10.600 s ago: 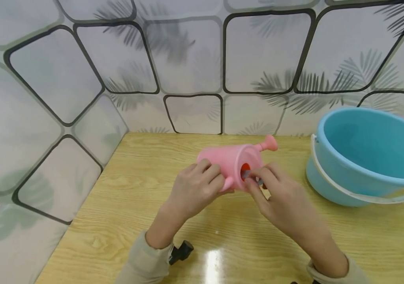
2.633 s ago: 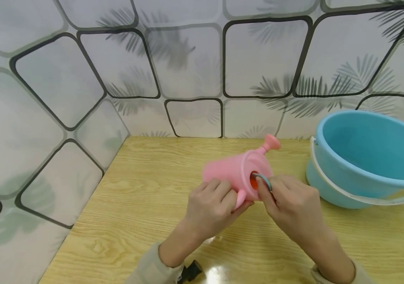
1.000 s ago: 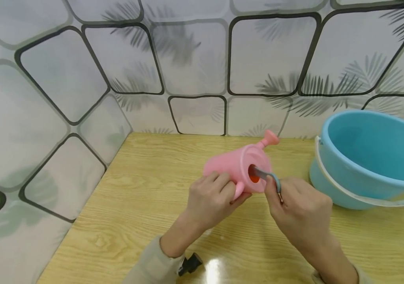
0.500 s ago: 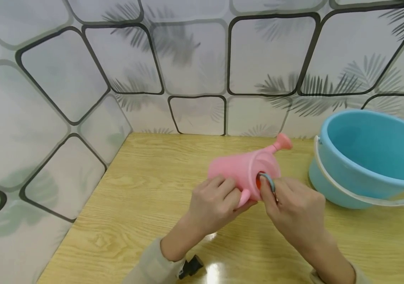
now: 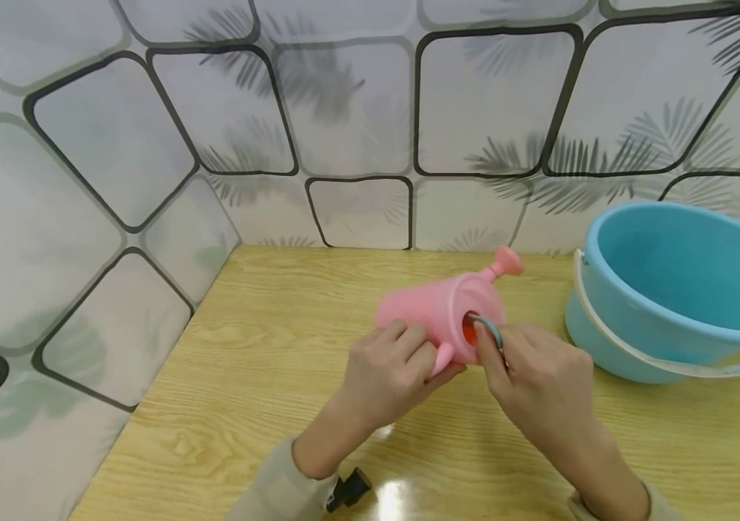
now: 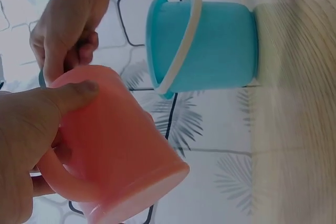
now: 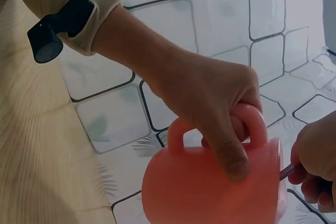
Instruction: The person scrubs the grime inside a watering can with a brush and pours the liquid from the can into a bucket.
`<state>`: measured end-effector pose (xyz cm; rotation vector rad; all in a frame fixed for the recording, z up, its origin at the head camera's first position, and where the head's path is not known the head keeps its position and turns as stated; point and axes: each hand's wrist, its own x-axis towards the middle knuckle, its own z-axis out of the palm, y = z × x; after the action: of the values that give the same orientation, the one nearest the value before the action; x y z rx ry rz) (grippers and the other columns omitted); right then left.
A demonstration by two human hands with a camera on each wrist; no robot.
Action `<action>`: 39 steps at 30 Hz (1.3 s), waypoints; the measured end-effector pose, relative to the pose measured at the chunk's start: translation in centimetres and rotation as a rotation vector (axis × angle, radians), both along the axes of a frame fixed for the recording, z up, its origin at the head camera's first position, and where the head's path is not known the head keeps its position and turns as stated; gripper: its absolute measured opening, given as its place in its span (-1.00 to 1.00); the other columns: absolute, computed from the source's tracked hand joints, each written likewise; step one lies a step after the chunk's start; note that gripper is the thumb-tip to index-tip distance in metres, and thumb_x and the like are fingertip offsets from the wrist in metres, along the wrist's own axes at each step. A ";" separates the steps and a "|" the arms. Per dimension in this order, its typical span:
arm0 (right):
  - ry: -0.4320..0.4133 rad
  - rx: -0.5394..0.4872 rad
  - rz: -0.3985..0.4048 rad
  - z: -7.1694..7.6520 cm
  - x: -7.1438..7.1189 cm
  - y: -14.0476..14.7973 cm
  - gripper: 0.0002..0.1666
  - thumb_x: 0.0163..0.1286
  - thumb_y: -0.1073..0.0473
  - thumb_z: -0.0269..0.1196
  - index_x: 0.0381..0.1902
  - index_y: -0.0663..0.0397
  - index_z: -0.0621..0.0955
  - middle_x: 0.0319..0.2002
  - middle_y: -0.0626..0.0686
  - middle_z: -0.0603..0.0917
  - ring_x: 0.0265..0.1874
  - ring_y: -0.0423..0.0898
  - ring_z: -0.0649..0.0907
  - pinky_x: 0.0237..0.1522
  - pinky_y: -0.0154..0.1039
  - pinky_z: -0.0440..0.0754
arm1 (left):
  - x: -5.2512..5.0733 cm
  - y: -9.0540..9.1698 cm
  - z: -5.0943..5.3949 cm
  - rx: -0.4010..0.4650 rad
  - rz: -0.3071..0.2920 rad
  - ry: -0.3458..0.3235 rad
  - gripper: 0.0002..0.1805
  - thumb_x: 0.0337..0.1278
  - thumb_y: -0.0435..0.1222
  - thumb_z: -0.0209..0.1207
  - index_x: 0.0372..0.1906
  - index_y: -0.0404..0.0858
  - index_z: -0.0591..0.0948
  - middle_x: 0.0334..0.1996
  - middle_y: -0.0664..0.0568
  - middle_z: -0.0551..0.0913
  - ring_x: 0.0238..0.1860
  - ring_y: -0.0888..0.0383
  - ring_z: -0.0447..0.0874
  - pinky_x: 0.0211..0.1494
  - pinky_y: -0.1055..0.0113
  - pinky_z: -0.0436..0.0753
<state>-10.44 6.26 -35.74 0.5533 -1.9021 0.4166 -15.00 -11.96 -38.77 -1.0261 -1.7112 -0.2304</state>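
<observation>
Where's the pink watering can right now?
In the head view, the pink watering can is near the middle, gripped by the left hand, left of the right hand and the blue bucket.

Leaf-patterned walls (image 5: 363, 108) meet behind a tabletop (image 5: 239, 340), apparently wooden, catching glare (image 5: 390, 501).

Room left of watering can (image 5: 418, 304); bucket (image 5: 630, 325) blocks right; hole (image 5: 469, 333) seems cramped.

Head view looks down while closer wrist views face inward, sharing the watering can (image 5: 417, 307)
</observation>
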 end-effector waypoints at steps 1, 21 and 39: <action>0.008 -0.010 0.001 0.0 0.0 0.0 -0.35 0.59 0.00 0.00 -0.78 0.03 0.30 -0.78 -0.14 0.15 -0.81 -0.25 0.13 -0.77 -0.43 -0.09 | -0.1 0.0 0.0 0.001 0.005 -0.004 -0.51 0.01 0.06 0.43 -0.69 -0.08 0.45 -0.64 0.17 0.42 -0.68 0.27 0.31 -0.65 0.55 0.31; 0.103 -0.068 0.075 0.2 -0.4 -0.3 -0.39 0.54 0.04 0.08 -0.77 0.08 0.37 -0.78 -0.09 0.23 -0.81 -0.21 0.17 -0.78 -0.38 -0.06 | 0.1 -0.8 0.6 0.019 0.070 -0.024 -0.52 -0.01 0.03 0.45 -0.69 -0.10 0.45 -0.64 0.15 0.43 -0.67 0.24 0.34 -0.67 0.52 0.35; 0.021 -0.159 0.153 0.3 -0.6 0.1 -0.49 0.51 -0.02 0.16 -0.40 0.35 0.71 -0.68 0.01 0.48 -0.73 -0.19 0.31 -0.70 -0.42 0.21 | 0.2 -1.1 1.3 0.036 0.007 0.013 -0.52 0.18 0.03 0.33 -0.67 -0.11 0.43 -0.63 0.14 0.43 -0.66 0.25 0.31 -0.64 0.54 0.33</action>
<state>-11.00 6.39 -35.43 0.5967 -1.7943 0.6537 -14.82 -13.08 -37.48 -0.9927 -1.6932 -0.2485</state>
